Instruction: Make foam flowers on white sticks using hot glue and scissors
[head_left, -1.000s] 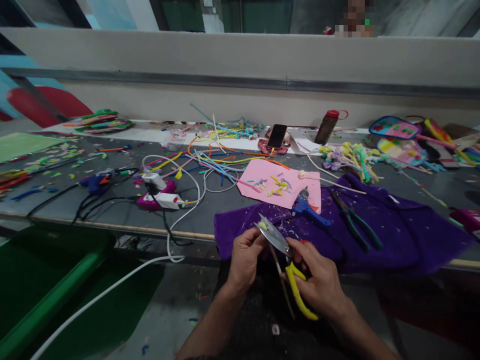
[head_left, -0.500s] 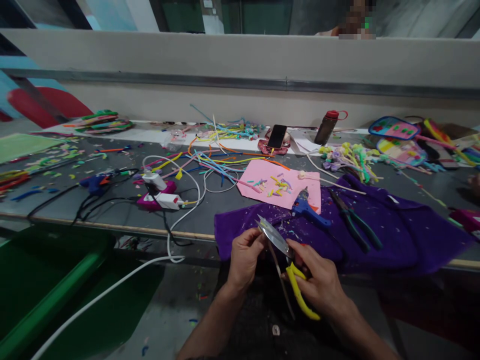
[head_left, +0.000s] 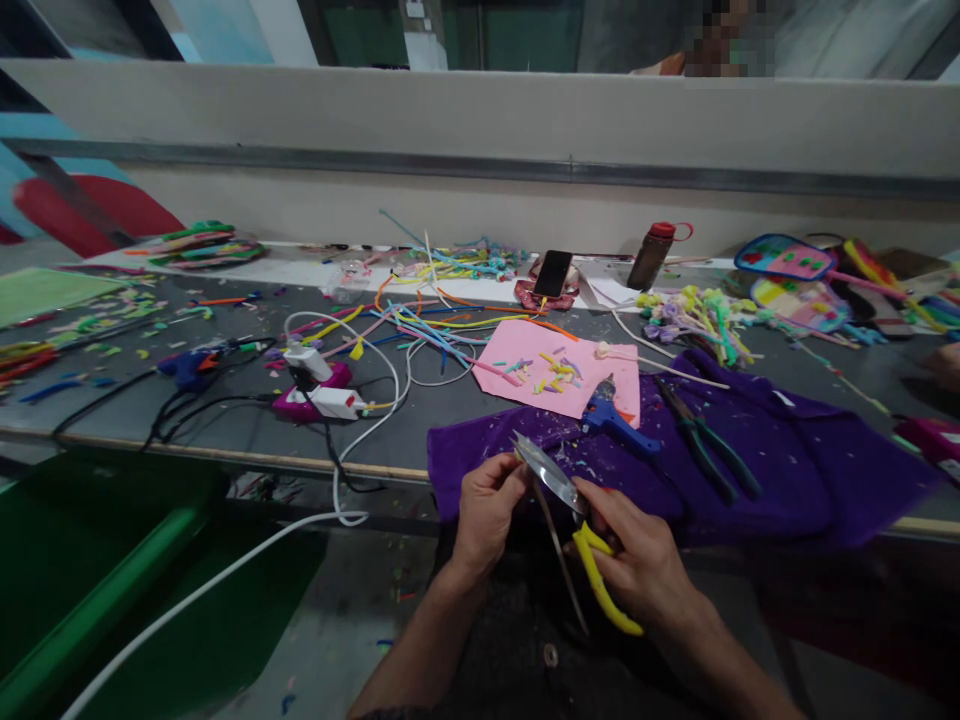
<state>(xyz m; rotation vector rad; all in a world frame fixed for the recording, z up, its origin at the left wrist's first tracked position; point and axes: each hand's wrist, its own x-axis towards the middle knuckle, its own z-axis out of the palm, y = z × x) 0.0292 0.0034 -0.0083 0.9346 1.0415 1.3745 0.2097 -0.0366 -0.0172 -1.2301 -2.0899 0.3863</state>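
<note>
My right hand [head_left: 637, 545] is wrapped round the yellow handles of a pair of scissors [head_left: 555, 480], its blades pointing up and left. The blades lie close beside the fingertips of my left hand [head_left: 484, 510]. That hand pinches a thin, pale strip [head_left: 556, 550], which hangs down past the scissors toward my lap. What is between the left fingertips at the blade tips is too small to make out. Both hands are just in front of a purple cloth [head_left: 750, 440] at the table edge.
On the cloth lie blue-handled pliers [head_left: 622, 425] and dark green pliers [head_left: 709, 440]. Behind is a pink sheet [head_left: 510, 345] with cut bits. A power strip [head_left: 315, 400], glue gun [head_left: 187, 370], phone [head_left: 553, 272] and bottle [head_left: 651, 258] are around. A white cable [head_left: 247, 550] hangs at left.
Both hands, the scissors and the strip stay almost in place, with only a slight shift. The person beyond the partition has moved a little.
</note>
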